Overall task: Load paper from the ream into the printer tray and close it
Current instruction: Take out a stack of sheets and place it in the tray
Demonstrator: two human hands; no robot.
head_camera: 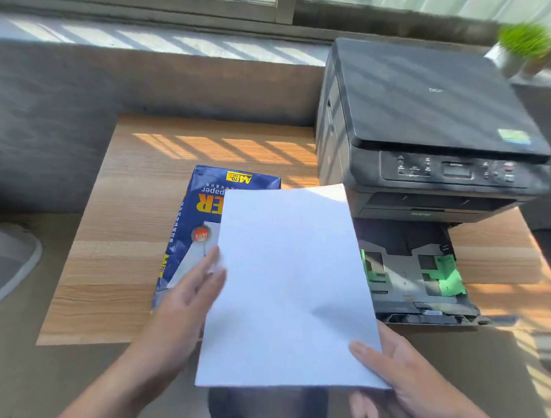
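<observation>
Fingers (365, 407) under, thumb on top: my right hand (418, 385) pinches the paper (290, 272) at its near right corner. Left hand (194, 293) lies flat, fingers straight along its left edge. Paper hangs over the table (124, 234), between ream (201, 205) and pulled-out printer tray (413, 278).

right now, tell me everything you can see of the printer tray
The printer tray is pulled out from the bottom front of the black printer, lying flat over the wooden table. It looks like dark grey plastic with bright green guides at both sides. No paper shows inside. The held paper hides its left edge.
</observation>
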